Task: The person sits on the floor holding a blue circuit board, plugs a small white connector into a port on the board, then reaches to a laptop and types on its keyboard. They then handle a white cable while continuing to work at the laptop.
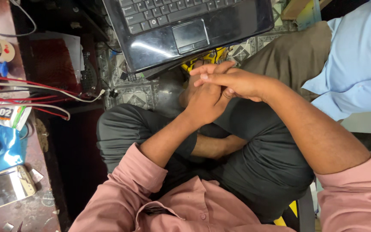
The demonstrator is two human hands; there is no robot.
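**Laptop just beyond two clasped hands**

Laptop point(185, 30), black and open, lies just beyond the hands in the head view, its touchpad edge nearest to the fingertips but not touching them. The left hand point(207, 101) and the right hand point(232, 79) are joined together above the person's crossed legs. The right hand lies over the left one, its fingers closed around it, and the fingers of the left hand are folded against the right palm. Neither hand holds any object; each one grips only the other.

Below the hands are the dark grey trousers point(254, 159) of the person, and nearer to the camera the pink shirt point(185, 206) with sleeves rolled up. To the right of the right hand sits another person in a light blue shirt point(357, 60). Far to the left of the left hand, a workbench point(26, 210) carries red wires point(35, 83), a phone point(5, 187) and a blue packet point(1, 148).
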